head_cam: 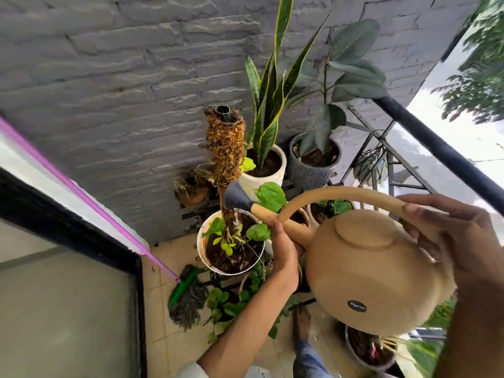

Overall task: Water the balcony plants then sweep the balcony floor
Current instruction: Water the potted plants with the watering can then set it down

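While the tan watering can (373,271) hangs tilted over the plant stand, I see my right hand (447,236) curled round the rear end of its arched handle and my left hand (283,249) clasping the spout from below. At the spout's tip the grey rose (236,197) points down at the white pot (231,244) just beyond my left hand. That pot holds dark soil, a few green leaves and a coir-wrapped pole (226,148) with an open tube at its top.

Behind the white pot, nearer the wall, stands a cream pot with a snake plant (268,105), and right of that a ribbed grey pot with a rubber plant (341,85). A small brown pot (192,188) sits left of the white pot, close against the wall. All rest on a dark slatted stand (289,186). Leafy creepers (229,304) spread on the floor below the white pot.

The wall (109,77) is grey painted brick with a rough face. The floor (163,336) is pale beige tile with dark grout lines. Left of the white pot a purple handle (90,200) slants down to a green mop head with grey strands (186,298) lying on the tile. Further left is a dark-framed glass door (68,309). A black railing (441,151) crosses right of the can, with tree foliage beyond it. My bare foot (301,320) stands on the tile beneath the can, and another pot (368,350) sits low under the can's belly.
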